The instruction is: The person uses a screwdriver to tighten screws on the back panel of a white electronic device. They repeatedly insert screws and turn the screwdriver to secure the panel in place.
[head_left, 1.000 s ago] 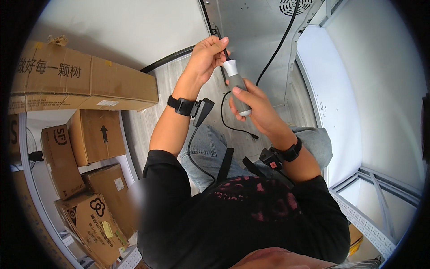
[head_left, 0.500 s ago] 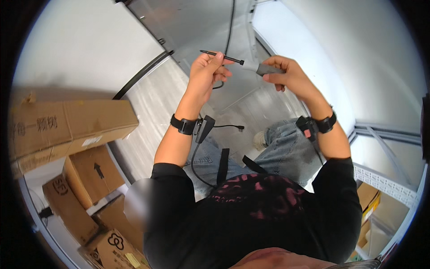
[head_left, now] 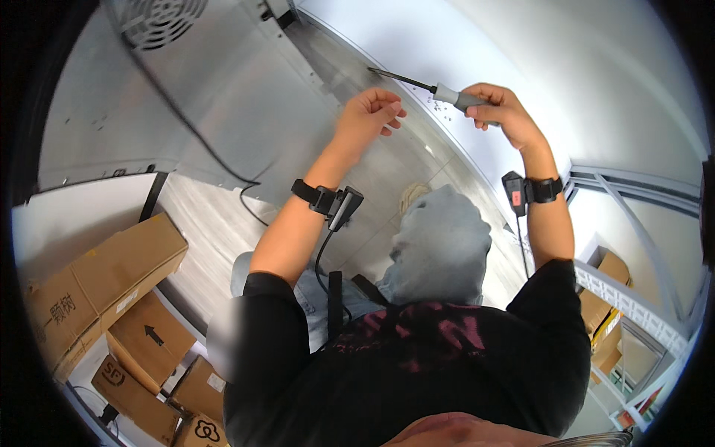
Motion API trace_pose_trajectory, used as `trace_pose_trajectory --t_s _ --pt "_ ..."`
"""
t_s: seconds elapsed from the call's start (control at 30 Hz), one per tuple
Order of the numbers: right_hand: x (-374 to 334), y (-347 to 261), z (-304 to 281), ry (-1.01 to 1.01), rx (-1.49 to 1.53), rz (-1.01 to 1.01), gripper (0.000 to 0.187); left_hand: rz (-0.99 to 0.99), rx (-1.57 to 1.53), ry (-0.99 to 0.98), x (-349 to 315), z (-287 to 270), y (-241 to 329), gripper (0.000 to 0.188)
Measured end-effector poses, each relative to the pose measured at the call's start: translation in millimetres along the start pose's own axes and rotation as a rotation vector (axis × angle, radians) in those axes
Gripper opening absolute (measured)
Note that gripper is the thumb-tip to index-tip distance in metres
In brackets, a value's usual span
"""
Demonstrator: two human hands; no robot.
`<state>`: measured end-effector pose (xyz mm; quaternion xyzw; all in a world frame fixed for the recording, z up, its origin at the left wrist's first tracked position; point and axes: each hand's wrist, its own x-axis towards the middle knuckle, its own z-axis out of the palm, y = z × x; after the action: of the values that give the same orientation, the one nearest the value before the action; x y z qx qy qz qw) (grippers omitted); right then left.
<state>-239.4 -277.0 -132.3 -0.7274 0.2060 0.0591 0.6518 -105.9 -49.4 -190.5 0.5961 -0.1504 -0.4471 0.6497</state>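
Observation:
My right hand (head_left: 503, 112) is closed around the grey handle of a screwdriver (head_left: 445, 94). Its dark shaft points left and slightly away from me. Below the shaft is my left hand (head_left: 372, 117), clear of the tool; its fingers are loosely bent and partly spread, and I see nothing in them. Several small dark pieces, like screws (head_left: 447, 115), lie scattered on a white surface (head_left: 387, 33) beside the screwdriver handle.
A large grey metal panel (head_left: 223, 97) with a round vent and a black cable (head_left: 186, 123) stands at the left. Cardboard boxes (head_left: 134, 253) are stacked at the lower left. A metal rack (head_left: 633, 290) holds more boxes at the right. Straps and wired devices sit on both my wrists.
My left hand has come off the screwdriver shaft. My right hand still holds the handle. The view has swung to the right, bringing the vented panel and the scattered pieces into sight.

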Motion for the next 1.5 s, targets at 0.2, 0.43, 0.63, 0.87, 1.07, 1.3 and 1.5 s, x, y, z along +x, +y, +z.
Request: trace_pose_trajectory --t_s 0.2,0.43,0.63,0.87,1.07,1.3,1.5 --pt "31 124 -42 0.232 0.215 0.074 0.026 0.102 0.336 0.144 102 12 -120 0.017" --pt "50 212 -60 0.325 0.349 0.155 0.025 0.121 0.608 0.293 171 56 -164 0.021" --pt "56 234 -66 0.371 0.414 0.185 0.026 0.11 0.786 0.388 203 75 -185 0.026" --pt "58 232 -69 0.4 0.445 0.163 0.028 0.085 0.838 0.481 210 82 -187 0.016" --pt "58 235 -72 0.39 0.452 0.15 0.029 0.076 0.792 0.529 213 85 -191 0.011" --pt "60 233 -71 0.385 0.442 0.094 0.029 0.063 0.456 0.525 211 86 -183 0.008" --pt "69 212 -66 0.196 0.284 0.118 0.031 -0.138 -0.865 0.457 187 46 -148 0.014"
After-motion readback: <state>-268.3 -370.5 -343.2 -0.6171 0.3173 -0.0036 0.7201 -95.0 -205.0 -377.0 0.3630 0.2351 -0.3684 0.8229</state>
